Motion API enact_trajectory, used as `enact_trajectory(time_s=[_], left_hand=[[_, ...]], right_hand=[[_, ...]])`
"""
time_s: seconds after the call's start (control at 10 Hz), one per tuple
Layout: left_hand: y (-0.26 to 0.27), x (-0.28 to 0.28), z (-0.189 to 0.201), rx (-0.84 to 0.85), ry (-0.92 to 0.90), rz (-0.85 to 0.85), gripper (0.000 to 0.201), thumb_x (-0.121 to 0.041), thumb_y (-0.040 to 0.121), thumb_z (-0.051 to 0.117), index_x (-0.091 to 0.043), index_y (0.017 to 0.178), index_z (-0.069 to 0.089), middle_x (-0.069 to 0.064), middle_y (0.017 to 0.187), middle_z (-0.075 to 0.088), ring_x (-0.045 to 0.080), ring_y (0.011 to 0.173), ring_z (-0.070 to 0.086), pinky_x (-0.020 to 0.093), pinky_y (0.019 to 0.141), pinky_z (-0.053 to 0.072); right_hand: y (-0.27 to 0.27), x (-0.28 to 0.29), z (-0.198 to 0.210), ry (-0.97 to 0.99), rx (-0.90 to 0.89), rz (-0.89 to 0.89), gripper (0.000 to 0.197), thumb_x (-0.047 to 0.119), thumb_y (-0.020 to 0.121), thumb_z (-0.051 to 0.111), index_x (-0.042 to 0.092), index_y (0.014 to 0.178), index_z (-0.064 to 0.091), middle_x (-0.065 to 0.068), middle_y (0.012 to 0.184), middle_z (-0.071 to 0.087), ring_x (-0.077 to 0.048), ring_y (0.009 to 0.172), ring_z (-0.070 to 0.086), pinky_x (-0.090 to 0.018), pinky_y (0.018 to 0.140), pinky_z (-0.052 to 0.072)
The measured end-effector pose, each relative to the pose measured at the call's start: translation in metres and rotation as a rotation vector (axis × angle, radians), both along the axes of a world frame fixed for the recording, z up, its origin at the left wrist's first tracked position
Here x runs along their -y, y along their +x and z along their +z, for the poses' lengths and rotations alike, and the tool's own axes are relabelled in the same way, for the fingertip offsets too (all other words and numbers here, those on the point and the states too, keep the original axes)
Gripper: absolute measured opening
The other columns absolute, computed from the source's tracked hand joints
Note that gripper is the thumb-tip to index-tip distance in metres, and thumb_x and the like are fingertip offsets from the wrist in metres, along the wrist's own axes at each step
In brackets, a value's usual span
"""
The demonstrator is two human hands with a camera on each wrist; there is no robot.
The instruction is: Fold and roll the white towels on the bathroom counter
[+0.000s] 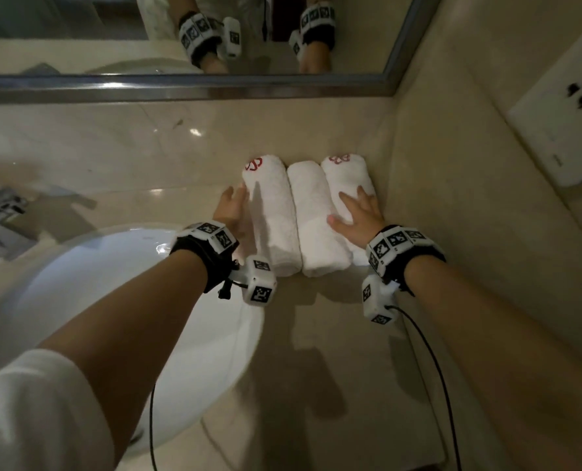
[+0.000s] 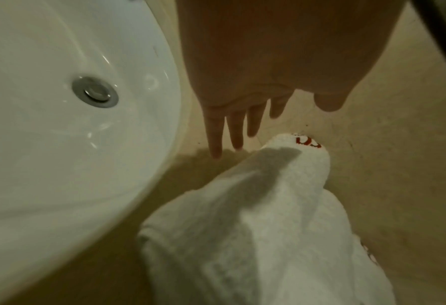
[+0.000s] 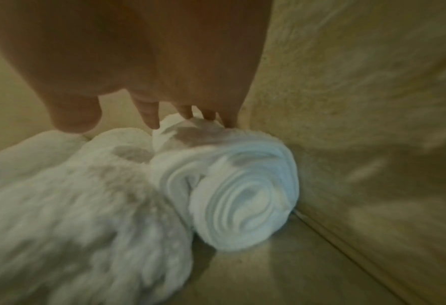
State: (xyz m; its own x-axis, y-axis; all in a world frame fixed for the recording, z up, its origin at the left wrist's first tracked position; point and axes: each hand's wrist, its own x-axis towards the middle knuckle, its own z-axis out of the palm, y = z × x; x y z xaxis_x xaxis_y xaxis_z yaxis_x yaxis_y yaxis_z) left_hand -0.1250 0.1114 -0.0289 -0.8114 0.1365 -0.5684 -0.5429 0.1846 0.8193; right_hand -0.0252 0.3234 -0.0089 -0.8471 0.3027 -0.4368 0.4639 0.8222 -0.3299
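Three rolled white towels lie side by side on the beige counter near the right wall: the left roll (image 1: pixel 271 212) with a red logo at its far end, the middle roll (image 1: pixel 316 219), and the right roll (image 1: pixel 349 180), also with a red logo. My left hand (image 1: pixel 231 207) lies flat, fingers straight, against the left side of the left roll (image 2: pixel 281 185). My right hand (image 1: pixel 357 212) rests flat with spread fingers on top of the right roll (image 3: pixel 242 185), thumb over the middle roll (image 3: pixel 85 196). Neither hand grips anything.
A white oval basin (image 1: pixel 89 300) sits just left of the towels, its drain (image 2: pixel 95 91) seen in the left wrist view. The side wall (image 1: pixel 469 198) stands right beside the right roll, bearing a white socket plate (image 1: pixel 561 130). A mirror (image 1: pixel 180 35) runs along the back.
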Motion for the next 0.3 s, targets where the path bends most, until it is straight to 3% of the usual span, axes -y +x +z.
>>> enact_trajectory(time_s=[0.1,0.2,0.3], left_hand=[[0.033,0.003,0.009,0.154,0.079,-0.097,0.058,-0.049,0.097,0.031,-0.015,0.143,0.031,0.005,0.144,0.039,0.029,0.13,0.041,0.046,0.1,0.038],[0.054,0.002,0.006,0.16,0.043,-0.187,0.062,-0.055,0.094,0.032,-0.021,0.146,0.027,0.002,0.152,0.029,0.029,0.135,0.034,0.045,0.101,0.037],[0.058,0.015,0.011,0.061,-0.037,-0.253,0.059,-0.053,0.095,0.032,-0.021,0.144,0.029,0.0,0.15,0.03,0.028,0.135,0.035,0.042,0.095,0.039]], right_hand=[[0.016,0.016,0.003,0.081,0.058,0.092,0.069,0.056,0.09,0.042,0.037,0.148,0.008,0.002,0.158,-0.012,-0.026,0.145,-0.013,-0.044,0.119,0.002],[0.029,0.035,0.004,0.122,0.131,0.193,0.061,0.049,0.094,0.039,0.043,0.146,0.008,0.005,0.158,-0.01,-0.025,0.146,-0.013,-0.05,0.118,0.0],[0.041,0.045,0.012,0.046,0.078,0.136,0.057,0.046,0.096,0.037,0.038,0.147,0.013,0.0,0.159,-0.004,-0.025,0.146,-0.007,-0.048,0.119,0.001]])
